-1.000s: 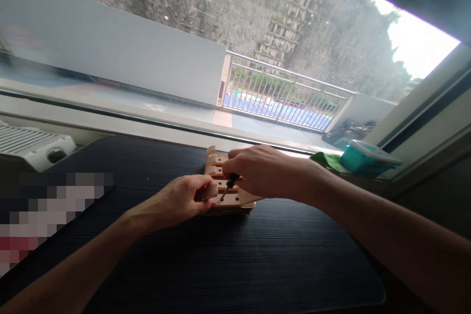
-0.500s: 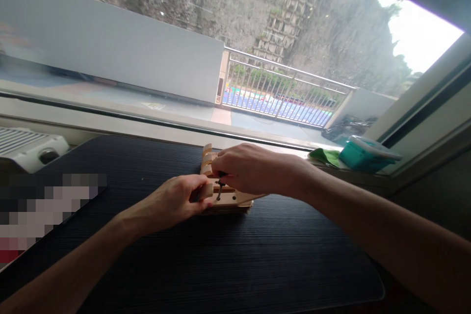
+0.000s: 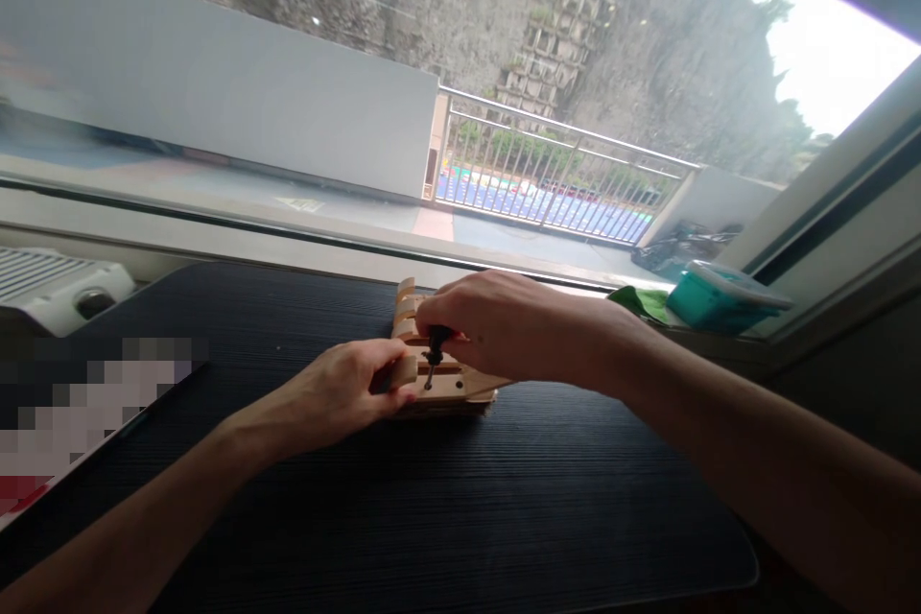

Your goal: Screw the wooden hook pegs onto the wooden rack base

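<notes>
A slatted wooden piece [image 3: 446,388] with raised, curved ends and dark holes in its slats lies on the dark table. My left hand [image 3: 360,382] is closed around its near left corner, thumb and fingers pinching the raised end. In my right hand [image 3: 489,321] is a screwdriver [image 3: 436,345] with a black handle, held steeply. Its metal tip meets a dark hole in the nearest slat, beside my left thumb. A second dark hole shows to the right on the same slat. My right hand hides much of the wooden piece's far right part.
The dark table [image 3: 504,508] stands against a window with a railing [image 3: 561,175] outside. On the sill at right sit a teal box [image 3: 723,297] and a green cloth [image 3: 639,304]. A white slatted appliance [image 3: 64,293] is at far left, above a blurred-out patch.
My right hand has shifted and turned around the screwdriver handle, and the shaft stands more upright than a second ago. My left hand keeps its grip; the view has moved slightly.
</notes>
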Motion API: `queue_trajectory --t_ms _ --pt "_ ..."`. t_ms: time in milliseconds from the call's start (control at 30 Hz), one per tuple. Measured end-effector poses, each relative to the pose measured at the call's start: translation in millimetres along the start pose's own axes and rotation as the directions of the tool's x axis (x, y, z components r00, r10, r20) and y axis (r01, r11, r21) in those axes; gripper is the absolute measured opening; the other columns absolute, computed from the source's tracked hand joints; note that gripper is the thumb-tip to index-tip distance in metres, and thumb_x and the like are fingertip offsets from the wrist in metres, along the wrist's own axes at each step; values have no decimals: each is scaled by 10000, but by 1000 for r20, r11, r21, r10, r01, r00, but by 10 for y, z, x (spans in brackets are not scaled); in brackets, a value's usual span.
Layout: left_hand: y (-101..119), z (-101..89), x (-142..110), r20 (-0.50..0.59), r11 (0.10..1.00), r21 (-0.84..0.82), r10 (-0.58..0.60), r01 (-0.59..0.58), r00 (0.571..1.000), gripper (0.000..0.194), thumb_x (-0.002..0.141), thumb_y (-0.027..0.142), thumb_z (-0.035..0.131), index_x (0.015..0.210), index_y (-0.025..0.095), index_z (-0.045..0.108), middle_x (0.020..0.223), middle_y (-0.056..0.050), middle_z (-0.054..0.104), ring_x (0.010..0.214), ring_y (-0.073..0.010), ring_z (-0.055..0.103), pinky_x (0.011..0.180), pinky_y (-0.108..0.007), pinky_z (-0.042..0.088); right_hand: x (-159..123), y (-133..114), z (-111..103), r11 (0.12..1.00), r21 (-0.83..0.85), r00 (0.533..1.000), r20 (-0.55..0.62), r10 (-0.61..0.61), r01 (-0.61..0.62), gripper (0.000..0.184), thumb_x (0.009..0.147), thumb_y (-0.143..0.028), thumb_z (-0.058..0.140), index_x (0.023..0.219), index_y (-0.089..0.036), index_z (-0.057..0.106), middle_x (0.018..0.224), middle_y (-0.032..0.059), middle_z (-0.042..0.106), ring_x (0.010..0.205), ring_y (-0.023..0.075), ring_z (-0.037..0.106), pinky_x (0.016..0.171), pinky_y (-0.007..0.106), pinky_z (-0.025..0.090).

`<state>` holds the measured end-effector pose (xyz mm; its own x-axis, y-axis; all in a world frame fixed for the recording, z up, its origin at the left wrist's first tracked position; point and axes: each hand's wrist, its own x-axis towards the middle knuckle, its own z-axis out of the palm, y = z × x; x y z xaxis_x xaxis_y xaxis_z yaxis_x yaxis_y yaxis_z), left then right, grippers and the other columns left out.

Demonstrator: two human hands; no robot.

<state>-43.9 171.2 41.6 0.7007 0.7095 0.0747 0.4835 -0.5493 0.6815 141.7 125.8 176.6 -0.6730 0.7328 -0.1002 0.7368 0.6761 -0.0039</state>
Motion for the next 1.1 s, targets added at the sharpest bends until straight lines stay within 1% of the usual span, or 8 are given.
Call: queue_trajectory --t_ms 133,267,367,467,600,733,900,1100 --pt "-22 2 5 1 1000 12 4 -4 1000 292 844 437 533 696 211 422 683 60 466 617 -112 444 559 -229 323 -1 36 10 999 33 1000 -11 11 -11 191 787 -95 505 852 -163 671 709 -1 612 583 82 413 546 230 265" --pt "-27 4 5 8 1000 27 14 -14 1000 292 846 433 531 693 210 421 691 56 481 624 -114 460 564 -228 325 -8 68 14 994 82 997 -3 78 -77 158 800 -146 528 857 -184 671 654 -23 593 514 66 368 513 221 251" --pt "-25 6 12 8 999 23 22 -23 1000 274 845 414 535 699 210 424 699 57 497 631 -115 468 576 -224 335 -13 73 32 993 63 995 -16 99 -98 141 817 -206 534 832 -179 671 649 -10 604 506 71 375 499 225 245" --pt "-39 7 24 9 999 14 37 -37 999 263 846 402 536 703 210 429 701 57 504 630 -113 466 581 -221 342 -21 67 52 994 14 993 -45 107 -107 166 832 -210 519 875 -175 675 681 9 627 528 84 402 509 229 250" --pt "-52 5 21 4 999 35 35 -35 999 291 842 426 542 692 211 414 684 57 482 619 -114 457 569 -227 329 -37 48 39 998 -20 996 -58 62 -64 220 819 -139 508 948 -194 677 770 13 656 610 95 458 551 228 269" --pt "-36 5 10 0 999 26 27 -27 1000 294 847 426 532 695 212 401 700 53 484 634 -118 466 576 -231 329 -38 21 3 1000 0 1000 -19 12 -12 253 796 -82 506 937 -194 685 826 6 665 680 96 493 577 225 284" --pt "-39 7 15 4 1000 20 20 -20 1000 293 846 436 533 699 212 414 694 50 478 629 -121 461 572 -236 329 -11 32 3 1000 15 1000 -9 9 -9 214 820 -105 507 922 -177 680 817 14 658 676 98 479 583 228 286" --pt "-51 9 6 1 999 37 25 -25 1000 306 846 449 533 694 211 415 688 52 479 621 -116 455 569 -235 329 -7 63 15 997 48 998 3 65 -65 203 825 -144 504 916 -197 677 748 -3 639 559 83 388 541 235 257"
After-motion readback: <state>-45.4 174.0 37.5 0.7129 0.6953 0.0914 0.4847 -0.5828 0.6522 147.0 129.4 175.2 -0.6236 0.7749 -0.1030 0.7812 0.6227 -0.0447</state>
